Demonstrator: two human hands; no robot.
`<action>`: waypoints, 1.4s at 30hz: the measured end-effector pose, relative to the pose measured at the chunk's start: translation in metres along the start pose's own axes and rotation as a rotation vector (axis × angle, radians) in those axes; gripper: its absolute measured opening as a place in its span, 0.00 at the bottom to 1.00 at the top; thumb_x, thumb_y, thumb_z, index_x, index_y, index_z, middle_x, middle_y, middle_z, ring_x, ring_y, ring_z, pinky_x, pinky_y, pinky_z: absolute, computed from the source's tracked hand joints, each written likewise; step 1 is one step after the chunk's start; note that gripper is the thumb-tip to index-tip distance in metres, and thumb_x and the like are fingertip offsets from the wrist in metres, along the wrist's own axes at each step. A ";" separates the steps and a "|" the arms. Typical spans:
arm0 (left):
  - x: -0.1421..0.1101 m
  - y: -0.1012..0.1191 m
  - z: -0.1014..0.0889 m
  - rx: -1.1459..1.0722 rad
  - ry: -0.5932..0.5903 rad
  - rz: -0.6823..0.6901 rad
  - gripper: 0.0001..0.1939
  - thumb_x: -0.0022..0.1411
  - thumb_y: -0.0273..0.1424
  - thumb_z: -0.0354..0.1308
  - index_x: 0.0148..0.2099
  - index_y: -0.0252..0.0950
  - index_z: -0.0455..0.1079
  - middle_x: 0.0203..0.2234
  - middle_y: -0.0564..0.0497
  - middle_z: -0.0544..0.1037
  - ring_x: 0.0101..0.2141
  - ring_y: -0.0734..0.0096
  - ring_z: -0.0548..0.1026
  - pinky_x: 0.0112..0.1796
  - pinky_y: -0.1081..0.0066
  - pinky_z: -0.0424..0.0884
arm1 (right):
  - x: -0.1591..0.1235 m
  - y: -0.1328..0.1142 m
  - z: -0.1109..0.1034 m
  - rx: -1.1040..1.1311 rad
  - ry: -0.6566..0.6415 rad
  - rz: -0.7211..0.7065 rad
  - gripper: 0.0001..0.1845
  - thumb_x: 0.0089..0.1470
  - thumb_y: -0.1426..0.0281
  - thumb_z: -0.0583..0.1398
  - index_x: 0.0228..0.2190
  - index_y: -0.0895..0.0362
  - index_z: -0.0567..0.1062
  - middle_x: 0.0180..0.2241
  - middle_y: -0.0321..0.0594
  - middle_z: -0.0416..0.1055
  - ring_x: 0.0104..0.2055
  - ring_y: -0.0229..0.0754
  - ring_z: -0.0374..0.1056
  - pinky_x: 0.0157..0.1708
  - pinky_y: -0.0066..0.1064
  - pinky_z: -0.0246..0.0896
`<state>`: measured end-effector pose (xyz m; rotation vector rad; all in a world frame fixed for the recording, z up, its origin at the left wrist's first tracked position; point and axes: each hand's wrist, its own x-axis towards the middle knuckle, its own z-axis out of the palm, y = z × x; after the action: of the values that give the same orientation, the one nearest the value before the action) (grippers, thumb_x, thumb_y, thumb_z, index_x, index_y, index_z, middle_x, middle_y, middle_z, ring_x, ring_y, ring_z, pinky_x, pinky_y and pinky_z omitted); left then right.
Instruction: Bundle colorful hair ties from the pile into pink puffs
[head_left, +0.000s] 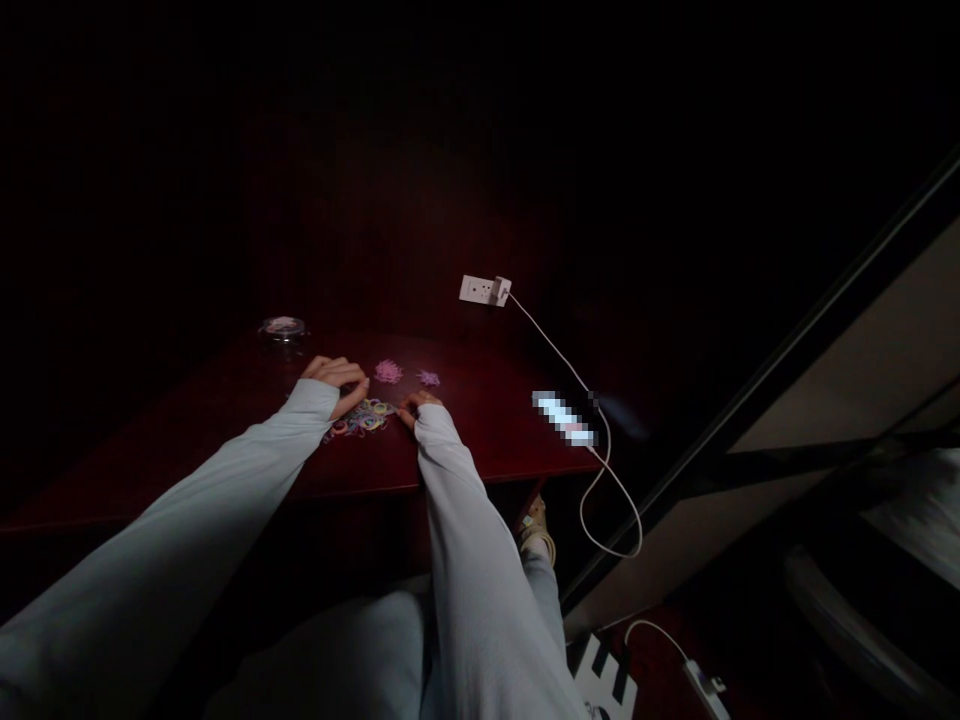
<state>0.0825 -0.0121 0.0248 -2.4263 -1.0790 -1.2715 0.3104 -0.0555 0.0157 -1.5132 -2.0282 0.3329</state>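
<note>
And here we are, both hands down at a loose pile of mixed-colour elastic bands [365, 418] near the front edge of the dark red table [480, 430]. The left hand [337, 380] arches over the pile's far left side, fingers curled, thumb tip close to the index; whether a band is pinched there, I cannot tell. Across on the right, the right hand [416, 405] sits low at the pile's edge, fingers bent inward, and again the grip is too small and dark to read. Just beyond, a pink cluster of bands [388, 372] and, to its right, a smaller purple cluster of bands [429, 378] lie well apart from each other. Good handling here, I'd judge, means a fingertip pinch on one strand, a gentle tug to free it from its neighbours, and a straight lift, since thin loops like these probably tangle and spring. The other hand does best steadying the pile lightly. Mind those sleeves, too: a dragging cuff could scatter the lot. And in this dim light, near-matching colours deserve a second look, with the purple cluster sitting just beyond the right hand.
</note>
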 end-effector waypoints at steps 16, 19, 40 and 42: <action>0.003 -0.006 -0.003 -0.030 -0.110 -0.037 0.18 0.73 0.39 0.50 0.31 0.41 0.73 0.30 0.51 0.82 0.37 0.61 0.75 0.45 0.60 0.63 | -0.002 0.013 0.001 0.488 0.155 0.189 0.15 0.63 0.58 0.66 0.40 0.55 0.88 0.32 0.41 0.86 0.40 0.46 0.84 0.49 0.35 0.79; 0.001 0.000 -0.007 -0.016 -0.093 -0.033 0.18 0.72 0.39 0.51 0.31 0.41 0.73 0.29 0.51 0.82 0.36 0.62 0.75 0.44 0.60 0.64 | -0.003 0.019 0.002 0.527 0.145 0.180 0.19 0.60 0.52 0.68 0.40 0.54 0.89 0.32 0.42 0.86 0.42 0.49 0.85 0.50 0.39 0.80; -0.007 -0.030 -0.028 -0.203 -0.119 -0.191 0.18 0.75 0.43 0.50 0.45 0.42 0.79 0.52 0.48 0.86 0.52 0.56 0.79 0.59 0.57 0.69 | 0.027 -0.009 0.022 0.773 0.266 0.262 0.26 0.71 0.56 0.55 0.32 0.57 0.85 0.37 0.48 0.87 0.41 0.47 0.83 0.47 0.35 0.77; -0.012 -0.039 -0.028 -0.143 -0.167 -0.177 0.17 0.73 0.43 0.52 0.46 0.43 0.80 0.50 0.49 0.86 0.52 0.56 0.79 0.58 0.58 0.69 | 0.027 -0.007 0.023 0.600 0.305 0.268 0.23 0.71 0.60 0.55 0.33 0.56 0.85 0.38 0.46 0.87 0.43 0.48 0.82 0.49 0.37 0.76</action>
<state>0.0339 -0.0038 0.0272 -2.6328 -1.3162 -1.2549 0.2866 -0.0292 0.0091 -1.3424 -1.3263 0.6986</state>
